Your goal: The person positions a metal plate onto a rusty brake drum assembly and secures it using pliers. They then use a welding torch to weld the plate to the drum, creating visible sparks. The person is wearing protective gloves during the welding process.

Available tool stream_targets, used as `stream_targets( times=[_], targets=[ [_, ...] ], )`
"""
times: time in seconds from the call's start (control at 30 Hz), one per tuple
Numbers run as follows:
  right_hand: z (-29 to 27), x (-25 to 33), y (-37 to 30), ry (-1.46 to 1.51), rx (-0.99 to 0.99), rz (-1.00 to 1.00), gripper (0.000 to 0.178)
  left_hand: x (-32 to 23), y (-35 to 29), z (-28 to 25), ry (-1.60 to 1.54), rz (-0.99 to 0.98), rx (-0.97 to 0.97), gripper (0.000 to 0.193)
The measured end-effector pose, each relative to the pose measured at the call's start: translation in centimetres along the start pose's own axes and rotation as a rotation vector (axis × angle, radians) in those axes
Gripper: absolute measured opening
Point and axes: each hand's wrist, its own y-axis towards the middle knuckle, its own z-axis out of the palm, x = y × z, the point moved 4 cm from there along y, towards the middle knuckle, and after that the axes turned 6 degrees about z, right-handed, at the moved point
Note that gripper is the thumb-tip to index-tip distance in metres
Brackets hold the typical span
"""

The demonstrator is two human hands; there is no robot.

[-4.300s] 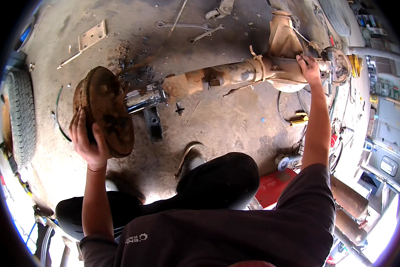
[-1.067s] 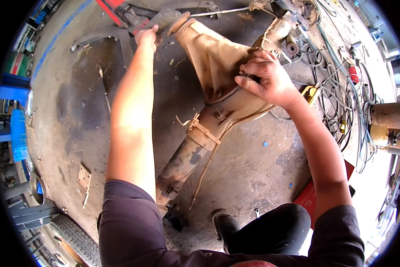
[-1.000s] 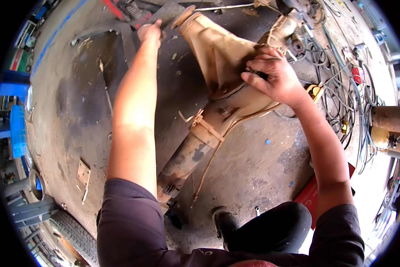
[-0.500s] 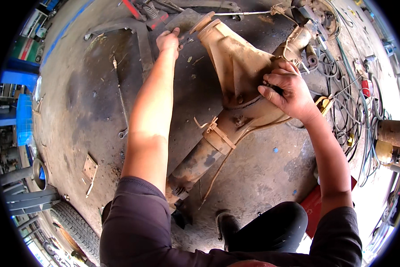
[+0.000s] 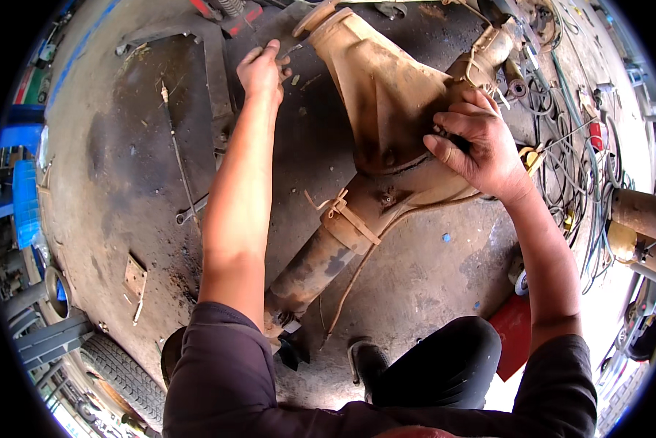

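Observation:
A large rusty axle housing (image 5: 386, 73) lies slantwise across the floor in front of me, its differential nose pointing away. My right hand (image 5: 474, 142) rests at the bolted joint, fingers curled and thumb bent in. Something dark shows between thumb and fingers, too shaded to name. Beside the nose's round flange (image 5: 315, 17), my left hand (image 5: 261, 73) is closed. A thin metallic bit juts out by its fingers, but the kind of thing is unclear. A strap bracket (image 5: 348, 221) and a thin brake pipe (image 5: 368, 259) run along the nearer axle tube.
A long thin rod (image 5: 175, 139) and a ring spanner (image 5: 183, 217) lie left of my forearm. Farther left are a metal plate (image 5: 134, 277) and a tyre (image 5: 120, 372). Tangled hoses (image 5: 561, 168) spread at right, above a red box (image 5: 510, 332).
The whole view has shifted slightly. My left hand has come a little nearer to me beside the flange, and a metallic bit now shows by its fingers. My right hand stays at the joint.

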Motion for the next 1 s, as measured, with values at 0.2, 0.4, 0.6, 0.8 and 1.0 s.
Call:
stream_targets(
  times=[0.2,0.4,0.6,0.8,1.0],
  targets=[
    [0.0,-0.1,-0.2,-0.023,0.024,0.030,0.029,-0.1,-1.7,0.2,-0.057,0.011,0.085,0.016],
    [0.2,-0.5,-0.7,-0.058,0.034,0.020,0.032,0.5,-2.1,0.2,-0.014,-0.013,0.099,0.016],
    [1.9,-0.5,-0.5,-0.142,-0.015,-0.022,0.043,-2.1,-1.7,-5.5,0.346,-0.271,0.219,0.031],
    [2.8,-6.1,-2.8,-0.007,0.058,-0.002,0.047,-19.8,-17.2,-12.9,0.755,-0.148,0.492,0.028],
    [2.8,-4.4,-1.7,-0.159,-0.013,0.038,0.070,-37.9,-44.9,-32.0,1.406,0.254,0.148,0.036]
  ],
)
